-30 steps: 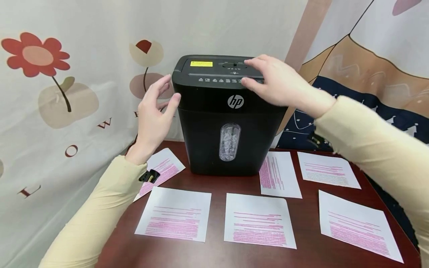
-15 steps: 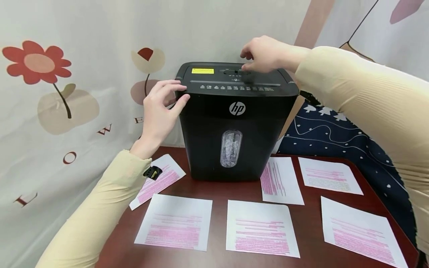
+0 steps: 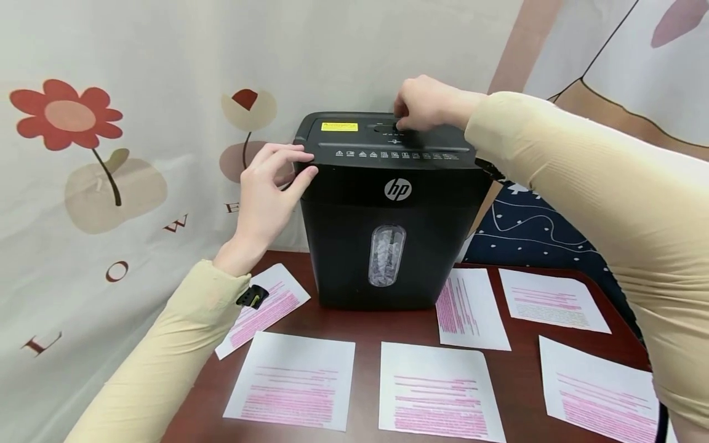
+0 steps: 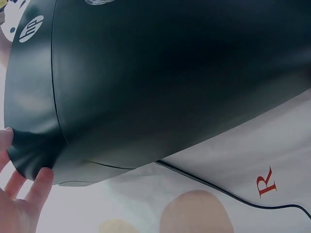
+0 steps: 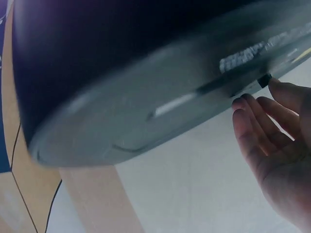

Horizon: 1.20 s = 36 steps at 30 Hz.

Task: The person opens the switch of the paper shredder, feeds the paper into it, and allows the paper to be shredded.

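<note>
A black paper shredder (image 3: 343,240) with an hp logo stands upright on the table, paper scraps showing through its front window (image 3: 387,256). My left hand (image 3: 266,200) grips its top left corner, thumb on the front and fingers on the top edge; the left wrist view shows the fingertips (image 4: 43,175) against the casing. On the shredder's top, my right hand (image 3: 428,103) pinches at the small black slide switch (image 5: 264,80). In the right wrist view the thumb meets the switch, with the other fingers bent close by. In the head view the hand largely covers the switch.
Several sheets with pink printed lines lie around the shredder, among them a front left sheet (image 3: 290,381), a front middle sheet (image 3: 437,394) and a right sheet (image 3: 598,387). A black cord (image 4: 209,183) runs behind the shredder. A patterned curtain (image 3: 183,61) hangs at the back.
My left hand has come from beside the shredder onto its top left corner. My right hand has moved over the top panel and its fingers have closed down at the slide switch.
</note>
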Tool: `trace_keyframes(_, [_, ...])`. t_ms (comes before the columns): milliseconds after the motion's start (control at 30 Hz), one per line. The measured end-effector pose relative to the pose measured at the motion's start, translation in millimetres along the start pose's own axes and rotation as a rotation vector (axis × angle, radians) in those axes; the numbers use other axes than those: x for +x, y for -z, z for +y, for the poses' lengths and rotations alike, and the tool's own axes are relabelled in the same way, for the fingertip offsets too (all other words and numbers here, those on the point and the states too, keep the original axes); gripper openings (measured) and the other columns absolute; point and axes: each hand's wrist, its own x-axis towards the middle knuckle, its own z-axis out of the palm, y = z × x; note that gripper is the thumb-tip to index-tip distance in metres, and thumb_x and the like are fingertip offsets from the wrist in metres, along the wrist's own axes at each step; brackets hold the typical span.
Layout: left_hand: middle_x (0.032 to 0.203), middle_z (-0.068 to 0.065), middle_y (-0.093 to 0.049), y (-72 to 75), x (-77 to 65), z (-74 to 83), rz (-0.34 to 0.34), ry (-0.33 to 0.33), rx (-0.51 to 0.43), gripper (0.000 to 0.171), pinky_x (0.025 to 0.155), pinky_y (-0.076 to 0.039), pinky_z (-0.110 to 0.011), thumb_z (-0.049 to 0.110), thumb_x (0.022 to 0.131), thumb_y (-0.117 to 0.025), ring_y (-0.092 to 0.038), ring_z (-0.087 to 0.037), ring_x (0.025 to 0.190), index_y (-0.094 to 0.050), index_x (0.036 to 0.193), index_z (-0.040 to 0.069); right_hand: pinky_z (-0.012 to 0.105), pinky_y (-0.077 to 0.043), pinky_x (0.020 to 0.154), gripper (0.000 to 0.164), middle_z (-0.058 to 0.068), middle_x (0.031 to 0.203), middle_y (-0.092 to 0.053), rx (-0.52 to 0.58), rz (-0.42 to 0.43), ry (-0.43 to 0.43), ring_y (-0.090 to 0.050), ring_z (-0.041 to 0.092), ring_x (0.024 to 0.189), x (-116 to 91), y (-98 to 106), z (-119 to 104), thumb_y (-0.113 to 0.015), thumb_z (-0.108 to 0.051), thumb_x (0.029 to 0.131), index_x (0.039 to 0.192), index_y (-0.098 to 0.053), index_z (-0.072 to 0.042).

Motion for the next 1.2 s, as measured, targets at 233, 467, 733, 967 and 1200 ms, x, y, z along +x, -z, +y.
trace_keyframes(233, [0.13,-0.008,-0.071,-1.0,-3.4,3.5,0.019,-0.006,-0.006,0.023,0.096,-0.061,-0.022,0.017,0.095,-0.078,-0.064,-0.014,0.126,-0.079,0.116,0.007,0.054,-0.052,0.106,0.03,0.028,0.126,-0.072,-0.001,0.047,-0.004,-0.066,0.042,0.117,2.1,-5.9,-1.7,-0.06,-0.012,0.1,0.121,-0.072,0.006])
trace_keyframes(467, [0.13,-0.013,-0.07,0.3,-3.8,6.3,0.051,-0.035,-0.004,0.022,0.087,-0.051,-0.004,0.018,0.097,-0.077,-0.066,-0.023,0.121,-0.078,0.115,0.005,0.055,-0.053,0.105,0.031,0.028,0.125,-0.073,0.02,0.092,0.016,-0.066,0.042,0.117,2.2,-4.0,-10.2,-0.056,-0.005,0.097,0.119,-0.074,0.006])
trace_keyframes(733, [0.131,-0.015,-0.069,-6.8,-3.0,5.9,0.033,-0.033,-0.022,0.023,0.085,-0.05,-0.008,0.016,0.096,-0.077,-0.065,-0.026,0.117,-0.078,0.116,0.004,0.053,-0.054,0.107,0.034,0.028,0.125,-0.074,0.049,0.119,-0.003,-0.069,0.043,0.118,-3.9,-9.9,-12.6,-0.053,0.001,0.096,0.121,-0.074,0.007])
trace_keyframes(967, [0.13,-0.014,-0.07,-7.8,-1.7,5.8,0.034,-0.053,-0.016,0.022,0.086,-0.05,-0.006,0.017,0.097,-0.077,-0.066,-0.025,0.122,-0.078,0.116,0.005,0.052,-0.053,0.109,0.032,0.028,0.128,-0.072,0.08,0.125,-0.008,-0.069,0.043,0.12,-4.2,-10.2,-11.3,-0.056,-0.004,0.101,0.127,-0.072,0.006])
trace_keyframes(1200, [0.13,-0.012,-0.07,-7.6,0.2,5.2,0.033,-0.057,-0.015,0.023,0.089,-0.053,-0.011,0.018,0.097,-0.076,-0.066,-0.023,0.123,-0.078,0.117,0.006,0.051,-0.05,0.113,0.037,0.029,0.134,-0.069,0.121,0.118,-0.022,-0.065,0.041,0.124,-9.1,-8.8,-5.1,-0.053,-0.005,0.103,0.135,-0.066,0.006])
